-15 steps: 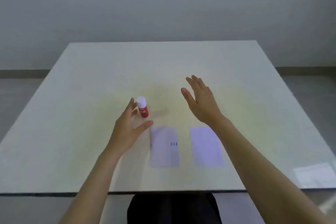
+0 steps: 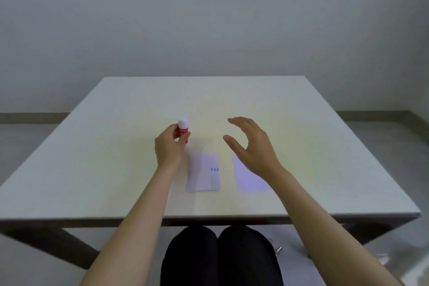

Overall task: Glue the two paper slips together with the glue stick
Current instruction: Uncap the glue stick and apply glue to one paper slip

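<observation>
From the head view, the glue stick (image 2: pixel 183 128) stood upright on the worktop (image 2: pixel 116 158) at about eleven o'clock from the two paper slips. The left hand (image 2: pixel 169 146) had its grip closed round the red barrel, white cap clear above the fingers; whether the stick was lifted yet was hard to tell. The right hand (image 2: pixel 250 144) hovered open and empty over the far end of the right slip (image 2: pixel 248 181). The left slip (image 2: pixel 203 172) lay flat just beside it, apart. The stick looked light, rigid and smooth, best held low on the barrel; the slips looked thin and floppy, best pinned flat.
</observation>
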Demonstrator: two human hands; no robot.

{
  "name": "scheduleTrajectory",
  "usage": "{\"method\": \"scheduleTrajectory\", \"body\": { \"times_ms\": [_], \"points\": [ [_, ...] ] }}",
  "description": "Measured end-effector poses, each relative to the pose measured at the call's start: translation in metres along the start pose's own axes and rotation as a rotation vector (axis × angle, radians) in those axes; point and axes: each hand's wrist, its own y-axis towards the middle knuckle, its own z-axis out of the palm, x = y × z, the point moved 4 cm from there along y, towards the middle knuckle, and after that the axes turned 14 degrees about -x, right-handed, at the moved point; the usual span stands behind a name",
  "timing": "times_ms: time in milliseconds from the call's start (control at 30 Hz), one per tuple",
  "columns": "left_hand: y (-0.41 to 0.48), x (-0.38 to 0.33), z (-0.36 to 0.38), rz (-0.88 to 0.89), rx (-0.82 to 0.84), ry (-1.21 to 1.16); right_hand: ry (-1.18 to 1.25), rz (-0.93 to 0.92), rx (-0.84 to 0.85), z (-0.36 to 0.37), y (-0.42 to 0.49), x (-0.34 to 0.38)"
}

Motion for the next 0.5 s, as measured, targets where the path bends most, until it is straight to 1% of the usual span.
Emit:
{"method": "scheduleTrajectory", "body": {
  "times_ms": [67,133,167,233,300,333,400,500],
  "points": [
    [-0.005,-0.01,-0.003,0.076,0.002,-0.041,0.031,0.057,-0.001,0.003,0.001,0.004],
    [-0.012,-0.026,-0.008,0.258,0.016,-0.049,0.093,0.2,-0.004,0.006,0.004,0.004],
    [-0.015,-0.035,-0.011,0.361,0.03,-0.041,0.142,0.304,0.017,0.008,0.005,0.004],
    [-0.022,-0.05,-0.014,0.528,0.067,-0.021,0.264,0.53,0.109,0.014,0.007,0.005],
    [-0.029,-0.061,-0.018,0.619,0.096,-0.003,0.323,0.673,0.204,0.021,0.006,0.006],
    [-0.032,-0.065,-0.019,0.647,0.102,0.008,0.347,0.716,0.23,0.024,0.007,0.007],
    [-0.035,-0.071,-0.021,0.695,0.114,0.033,0.437,0.722,0.254,0.026,0.008,0.008],
    [-0.033,-0.073,-0.021,0.711,0.125,0.059,0.522,0.549,0.343,0.019,0.014,0.009]
  ]
}}
